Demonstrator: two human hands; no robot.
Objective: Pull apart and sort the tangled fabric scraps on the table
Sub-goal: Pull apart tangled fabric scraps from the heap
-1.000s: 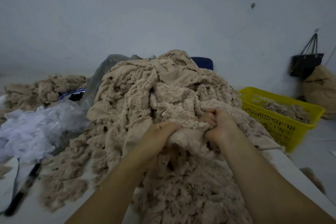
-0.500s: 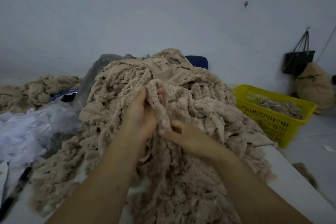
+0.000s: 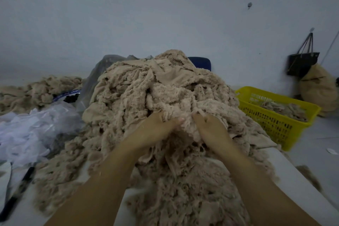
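Two closed grips, left hand (image 3: 156,131) and right hand (image 3: 211,129), clutch one scrap clump (image 3: 185,113) mid-frame; yanking may drag the heap (image 3: 143,82) off the tabletop (image 3: 287,164).

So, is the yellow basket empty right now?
No, the yellow basket holds a small heap of beige scraps.

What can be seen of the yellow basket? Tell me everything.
The yellow basket is a rectangular bin, plastic by its look, with a solid rim and walls pierced by rows of slots. It stands upright on the floor off the right side of the table. Its lower left part is hidden behind the fabric heap. Beige scraps lie inside, below the rim.
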